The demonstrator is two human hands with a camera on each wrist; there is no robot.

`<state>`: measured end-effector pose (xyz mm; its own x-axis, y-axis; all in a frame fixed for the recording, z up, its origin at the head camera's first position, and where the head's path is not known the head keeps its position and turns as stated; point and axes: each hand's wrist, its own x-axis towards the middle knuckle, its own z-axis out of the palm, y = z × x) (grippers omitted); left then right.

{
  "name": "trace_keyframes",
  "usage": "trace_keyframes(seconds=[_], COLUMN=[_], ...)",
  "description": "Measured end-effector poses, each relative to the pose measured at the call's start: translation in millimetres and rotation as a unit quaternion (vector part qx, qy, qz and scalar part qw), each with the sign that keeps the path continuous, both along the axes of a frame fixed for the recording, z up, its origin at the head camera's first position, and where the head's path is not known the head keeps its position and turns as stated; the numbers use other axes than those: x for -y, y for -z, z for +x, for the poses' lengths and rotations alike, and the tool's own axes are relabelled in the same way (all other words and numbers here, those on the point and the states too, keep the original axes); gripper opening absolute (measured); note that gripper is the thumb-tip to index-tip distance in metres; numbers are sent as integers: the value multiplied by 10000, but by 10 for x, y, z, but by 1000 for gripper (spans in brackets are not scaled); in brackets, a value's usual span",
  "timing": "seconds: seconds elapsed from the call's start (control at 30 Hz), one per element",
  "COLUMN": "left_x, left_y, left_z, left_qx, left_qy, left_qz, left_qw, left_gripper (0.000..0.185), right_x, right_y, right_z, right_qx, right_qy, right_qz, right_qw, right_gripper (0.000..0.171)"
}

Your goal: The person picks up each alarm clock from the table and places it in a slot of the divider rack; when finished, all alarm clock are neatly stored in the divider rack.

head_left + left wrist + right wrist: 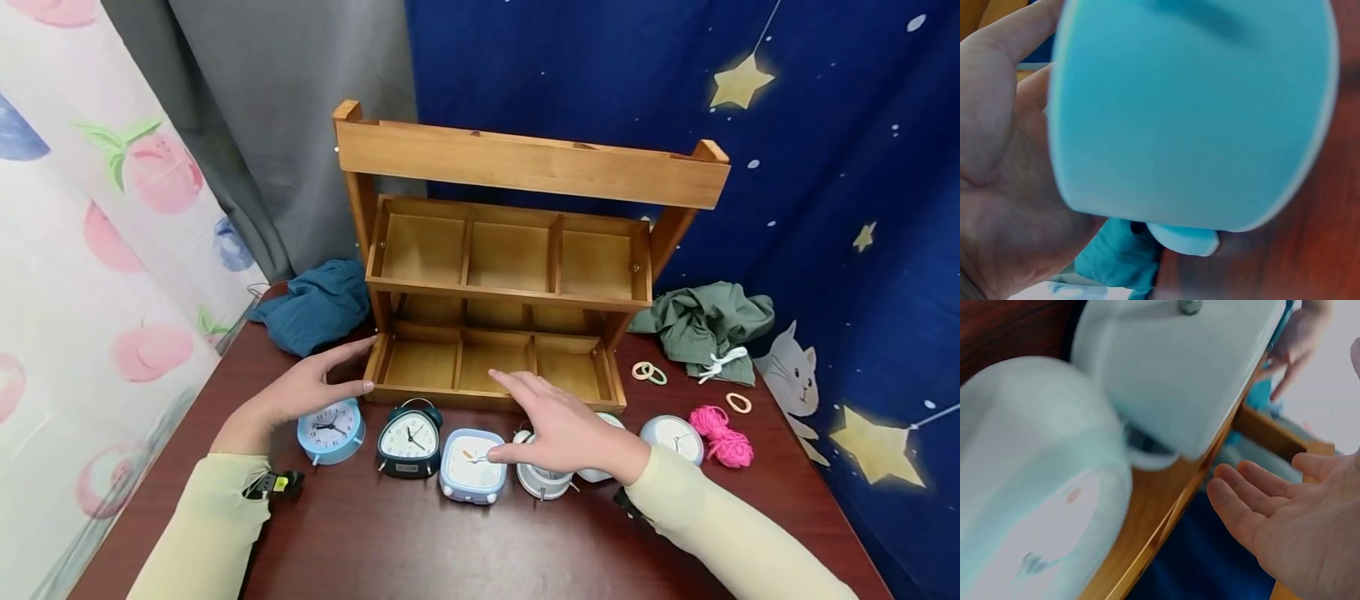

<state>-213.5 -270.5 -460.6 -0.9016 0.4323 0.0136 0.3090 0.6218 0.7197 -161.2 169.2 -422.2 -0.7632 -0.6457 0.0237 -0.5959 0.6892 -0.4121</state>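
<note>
Several alarm clocks stand in a row before a wooden shelf (pixel 525 162). My left hand (pixel 292 393), fingers extended and thumb apart, hovers above the light blue round clock (pixel 347 442); its fingertips overlap the shelf's lower left corner. In the left wrist view a light blue clock body (pixel 1191 125) fills the middle beside the palm. My right hand (pixel 562 427) reaches over the white twin-bell clock (pixel 542 487), partly hiding it, its fingers straight and holding nothing. The thumb overlaps the square pale-blue clock (pixel 468 479). Left of that stands the dark green triangular clock (pixel 408 446).
Past my right wrist are a mostly hidden white clock (pixel 611 420) and a grey round clock (pixel 672 435). Pink yarn (pixel 727 446), small rings (pixel 738 403) and green cloth (pixel 708 321) lie at right. Blue cloth (pixel 322 304) lies at the back left.
</note>
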Motion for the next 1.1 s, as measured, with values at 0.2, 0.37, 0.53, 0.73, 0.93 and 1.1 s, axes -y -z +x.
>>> trace_keyframes(seconds=[0.2, 0.37, 0.53, 0.73, 0.93, 1.1], left_x=[12, 15, 17, 15, -3, 15], left_y=[116, 194, 251, 260, 248, 258], left_z=[-41, -62, -87, -89, -77, -76], left_qx=[10, 5, 27, 47, 67, 117], left_qy=[-22, -76, -169, -248, -309, -301], left_qz=[94, 164, 161, 123, 25, 100], left_qw=[10000, 9998, 9997, 9996, 9995, 9994], left_gripper=[82, 81, 78, 75, 70, 70], right_x=[279, 466, 664, 891, 1041, 1100], right_y=[-9, -18, -2, 59, 107, 156], right_z=[-32, -24, -19, -53, -67, -111], right_qx=[218, 281, 407, 466, 567, 672], right_qy=[-206, -323, -422, -478, -341, -349], right_qz=[63, 129, 347, 514, 750, 886], right_qw=[9995, 9990, 9977, 9964, 9950, 9932], right_gripper=[108, 106, 108, 109, 111, 114])
